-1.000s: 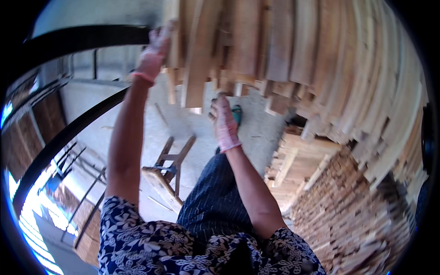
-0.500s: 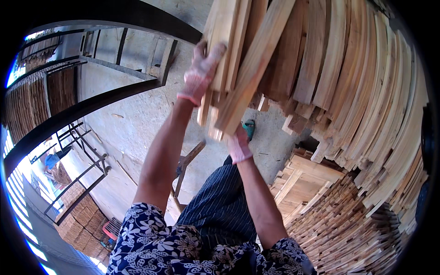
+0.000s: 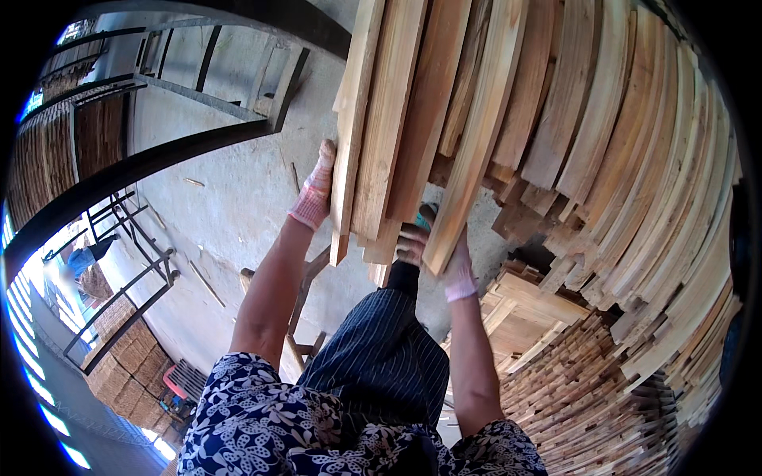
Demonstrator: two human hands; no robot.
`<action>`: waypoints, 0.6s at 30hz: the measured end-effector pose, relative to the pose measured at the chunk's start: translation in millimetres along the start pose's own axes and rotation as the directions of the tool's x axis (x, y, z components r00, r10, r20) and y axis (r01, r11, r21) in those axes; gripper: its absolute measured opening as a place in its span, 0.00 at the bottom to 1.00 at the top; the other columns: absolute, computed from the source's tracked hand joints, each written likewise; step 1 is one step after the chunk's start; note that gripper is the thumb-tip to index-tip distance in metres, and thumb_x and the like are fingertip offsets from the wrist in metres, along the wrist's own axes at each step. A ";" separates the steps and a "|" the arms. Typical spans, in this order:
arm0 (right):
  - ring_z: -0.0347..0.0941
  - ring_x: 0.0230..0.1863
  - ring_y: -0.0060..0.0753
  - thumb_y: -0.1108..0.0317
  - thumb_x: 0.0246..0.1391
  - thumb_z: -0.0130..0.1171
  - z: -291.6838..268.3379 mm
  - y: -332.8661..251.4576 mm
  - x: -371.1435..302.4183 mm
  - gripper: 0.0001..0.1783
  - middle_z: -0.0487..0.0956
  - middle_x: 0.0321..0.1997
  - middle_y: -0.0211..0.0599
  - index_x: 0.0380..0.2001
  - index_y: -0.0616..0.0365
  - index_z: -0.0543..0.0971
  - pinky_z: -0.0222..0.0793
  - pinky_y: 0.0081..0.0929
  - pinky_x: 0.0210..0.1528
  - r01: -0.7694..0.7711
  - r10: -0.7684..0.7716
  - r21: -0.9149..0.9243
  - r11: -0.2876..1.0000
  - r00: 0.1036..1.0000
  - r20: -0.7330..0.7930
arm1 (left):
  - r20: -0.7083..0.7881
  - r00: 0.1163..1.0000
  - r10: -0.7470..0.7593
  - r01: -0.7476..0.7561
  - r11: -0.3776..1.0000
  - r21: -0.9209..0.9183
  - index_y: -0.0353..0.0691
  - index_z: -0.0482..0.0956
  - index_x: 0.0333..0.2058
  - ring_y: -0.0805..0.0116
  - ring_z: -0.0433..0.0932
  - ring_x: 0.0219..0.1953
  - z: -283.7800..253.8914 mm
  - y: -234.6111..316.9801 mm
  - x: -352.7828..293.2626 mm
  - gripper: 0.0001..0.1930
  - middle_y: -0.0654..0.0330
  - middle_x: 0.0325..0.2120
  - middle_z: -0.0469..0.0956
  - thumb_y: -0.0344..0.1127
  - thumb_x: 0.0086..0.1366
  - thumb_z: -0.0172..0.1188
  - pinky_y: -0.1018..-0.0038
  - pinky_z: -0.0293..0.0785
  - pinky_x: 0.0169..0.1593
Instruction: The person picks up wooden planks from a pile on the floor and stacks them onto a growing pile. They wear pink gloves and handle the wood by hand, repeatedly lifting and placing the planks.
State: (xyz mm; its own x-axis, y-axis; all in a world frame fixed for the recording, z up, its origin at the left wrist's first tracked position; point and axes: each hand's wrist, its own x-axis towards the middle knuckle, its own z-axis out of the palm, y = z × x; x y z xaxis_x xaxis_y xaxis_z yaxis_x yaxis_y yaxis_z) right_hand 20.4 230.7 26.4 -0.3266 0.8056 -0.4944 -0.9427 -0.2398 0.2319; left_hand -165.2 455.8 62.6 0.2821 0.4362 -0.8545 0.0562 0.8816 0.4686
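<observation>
In a pink-and-white knit glove, my left hand lies along the outer side of the leftmost wooden plank. Its visible fingers are straight and point away from me; the thumb is hidden. My right hand, gloved too, is wrapped round the near end of a loose plank, with fingers showing on the left of it. That plank slants over a gap at the left end of the plank stack. Several more planks lie side by side between my hands, their near ends uneven.
A tall plank stack curves down the right side. Below it are a wooden panel and stacked wood pieces. Dark metal frames stand at left on the concrete floor. A wooden stand is beside my legs.
My left hand has come off the top of the planks to their left side, nearer me. My right hand and the slanted plank have shifted right and nearer, and the plank stands straighter.
</observation>
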 end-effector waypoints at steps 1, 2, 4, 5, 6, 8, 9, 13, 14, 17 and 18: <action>0.74 0.56 0.53 0.33 0.64 0.41 -4.1 -10.1 12.5 0.36 0.75 0.58 0.50 0.63 0.46 0.66 0.69 0.54 0.58 -0.038 0.040 -0.072 0.997 0.999 0.016 | -0.005 0.999 0.040 -0.040 0.999 0.008 0.40 0.70 0.60 0.59 0.77 0.52 4.4 -0.9 -5.2 0.56 0.52 0.51 0.78 0.82 0.44 0.58 0.61 0.73 0.58; 0.72 0.60 0.46 0.42 0.64 0.51 -26.6 -16.6 25.1 0.33 0.74 0.60 0.46 0.65 0.49 0.67 0.67 0.43 0.63 0.090 -0.087 -0.145 0.985 0.996 0.030 | 0.009 0.997 0.076 -0.076 0.997 0.021 0.39 0.71 0.60 0.58 0.78 0.51 10.5 -3.4 -5.7 0.55 0.51 0.50 0.78 0.82 0.45 0.58 0.62 0.74 0.57; 0.70 0.62 0.39 0.48 0.63 0.56 -10.0 -14.1 52.7 0.31 0.74 0.61 0.43 0.64 0.52 0.69 0.65 0.36 0.64 0.136 -0.248 -0.614 0.777 0.964 -0.100 | -0.020 0.994 0.103 -0.101 0.989 0.108 0.43 0.64 0.64 0.62 0.74 0.55 5.1 -8.4 -5.6 0.54 0.53 0.54 0.74 0.80 0.49 0.58 0.62 0.72 0.59; 0.70 0.63 0.35 0.51 0.62 0.59 8.3 -4.9 60.4 0.31 0.74 0.62 0.41 0.64 0.53 0.70 0.64 0.33 0.65 0.113 -0.346 -0.799 0.591 0.930 -0.125 | -0.053 0.987 0.149 -0.141 0.980 0.138 0.45 0.62 0.65 0.63 0.72 0.56 6.4 -11.6 -8.3 0.53 0.54 0.55 0.73 0.79 0.50 0.58 0.63 0.71 0.59; 0.68 0.65 0.30 0.57 0.65 0.55 41.4 10.0 60.7 0.24 0.75 0.62 0.39 0.61 0.54 0.74 0.63 0.28 0.66 0.178 -0.364 -0.555 0.812 0.899 -0.245 | -0.045 0.988 0.145 -0.137 0.980 0.146 0.47 0.61 0.65 0.64 0.71 0.57 9.9 -9.7 -17.0 0.51 0.55 0.55 0.72 0.78 0.52 0.58 0.63 0.70 0.60; 0.68 0.65 0.29 0.63 0.66 0.53 39.9 22.3 46.1 0.22 0.75 0.62 0.40 0.61 0.55 0.73 0.62 0.28 0.67 0.321 -0.541 -0.803 0.501 0.841 -0.001 | -0.029 0.988 0.154 -0.146 0.972 0.184 0.48 0.65 0.62 0.65 0.71 0.55 29.7 -1.0 -35.8 0.45 0.58 0.52 0.73 0.75 0.56 0.58 0.63 0.70 0.59; 0.68 0.66 0.29 0.66 0.67 0.52 35.4 28.4 42.2 0.21 0.75 0.62 0.40 0.61 0.56 0.73 0.61 0.28 0.68 0.382 -0.590 -0.871 0.307 0.795 0.141 | -0.059 0.975 0.212 -0.197 0.961 0.193 0.40 0.73 0.58 0.67 0.78 0.46 43.8 -3.7 -49.8 0.45 0.58 0.47 0.79 0.75 0.57 0.54 0.70 0.76 0.51; 0.67 0.66 0.29 0.66 0.67 0.46 23.6 66.2 -14.6 0.23 0.71 0.65 0.39 0.63 0.60 0.68 0.60 0.29 0.70 0.216 -0.451 -0.928 0.302 0.890 0.060 | -0.198 0.974 0.109 -0.045 0.951 0.305 0.36 0.62 0.66 0.63 0.73 0.56 29.4 -24.1 -112.3 0.43 0.52 0.58 0.71 0.68 0.67 0.48 0.70 0.71 0.58; 0.66 0.66 0.31 0.59 0.66 0.50 22.0 75.5 -39.2 0.28 0.70 0.66 0.40 0.64 0.61 0.66 0.61 0.30 0.69 0.168 -0.416 -0.913 0.373 0.909 -0.003 | -0.044 0.988 0.150 -0.103 0.834 0.541 0.35 0.56 0.68 0.60 0.69 0.60 16.5 -32.8 -129.0 0.42 0.50 0.61 0.66 0.66 0.69 0.47 0.69 0.68 0.61; 0.68 0.64 0.37 0.36 0.54 0.61 91.4 90.2 -120.4 0.50 0.69 0.65 0.41 0.67 0.61 0.59 0.62 0.33 0.68 0.032 -0.206 -0.547 0.837 0.944 -0.259 | 0.180 0.979 0.095 -0.203 0.505 0.839 0.32 0.47 0.70 0.54 0.61 0.68 8.8 -39.3 -191.3 0.41 0.46 0.69 0.56 0.60 0.73 0.42 0.68 0.62 0.67; 0.68 0.64 0.38 0.34 0.52 0.62 87.7 95.3 -139.7 0.52 0.70 0.65 0.41 0.67 0.61 0.59 0.62 0.33 0.69 0.027 -0.179 -0.517 0.856 0.952 -0.247 | 0.253 0.967 0.017 -0.227 0.502 0.834 0.34 0.52 0.69 0.54 0.65 0.65 2.5 -32.3 -191.0 0.37 0.46 0.65 0.62 0.57 0.73 0.45 0.68 0.65 0.65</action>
State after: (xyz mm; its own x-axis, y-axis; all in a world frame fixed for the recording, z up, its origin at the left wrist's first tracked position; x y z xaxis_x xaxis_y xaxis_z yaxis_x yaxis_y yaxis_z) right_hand -17.8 142.8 191.0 -0.1593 0.6765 -0.7190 -0.8507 -0.4636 -0.2478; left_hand -218.5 343.6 211.2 0.5164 0.3910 -0.7619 0.7633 0.1931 0.6165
